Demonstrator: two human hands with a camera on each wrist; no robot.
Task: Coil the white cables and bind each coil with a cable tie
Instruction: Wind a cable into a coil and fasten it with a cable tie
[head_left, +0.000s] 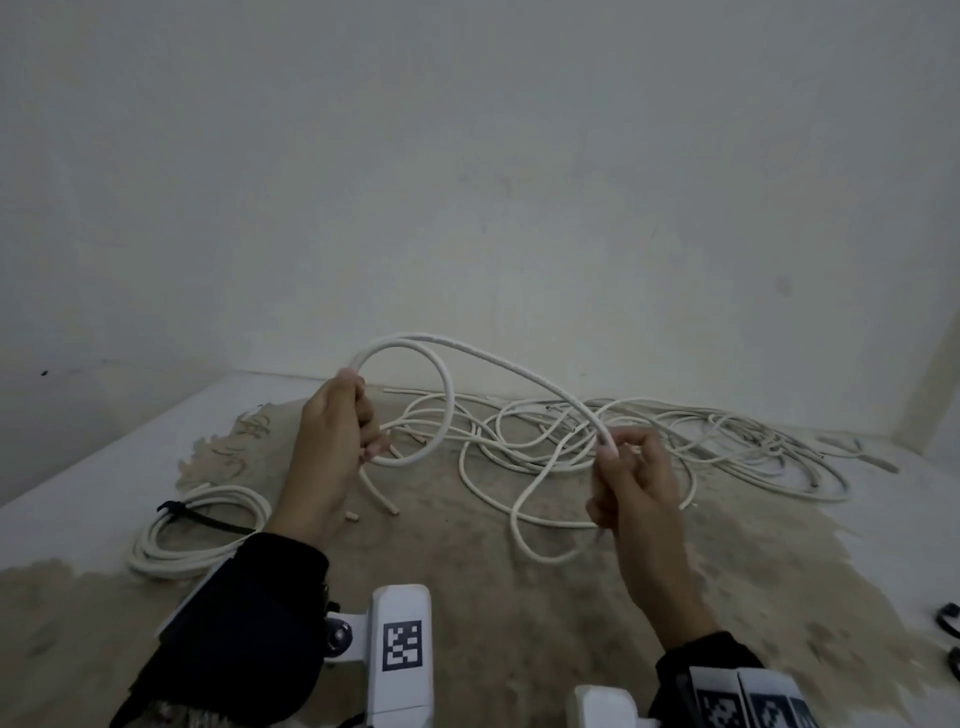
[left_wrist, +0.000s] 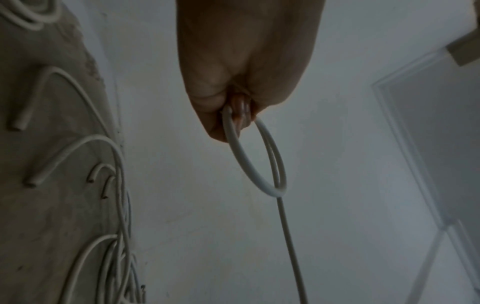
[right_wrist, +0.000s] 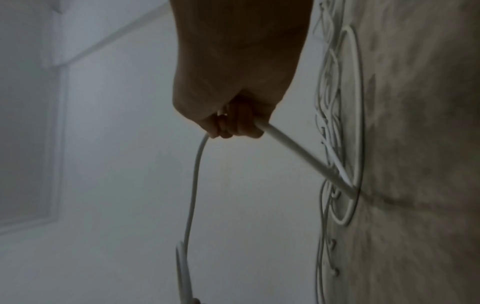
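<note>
My left hand (head_left: 358, 421) grips a single loop of white cable (head_left: 447, 384) held up above the mat; the wrist view shows the loop (left_wrist: 259, 164) coming out of my closed fingers (left_wrist: 241, 115). The same cable arcs right to my right hand (head_left: 618, 457), whose curled fingers (right_wrist: 233, 125) hold it, and it runs on down (right_wrist: 306, 156) into the tangle of loose white cables (head_left: 649, 441) on the mat. A finished coil (head_left: 197, 530) bound with a black cable tie (head_left: 208, 519) lies at the left.
A beige furry mat (head_left: 467, 571) covers the white table (head_left: 78, 467). Short cut cable ends (head_left: 384, 501) lie under my left hand. Black items (head_left: 950, 623) sit at the right edge. A wall (head_left: 467, 182) stands close behind.
</note>
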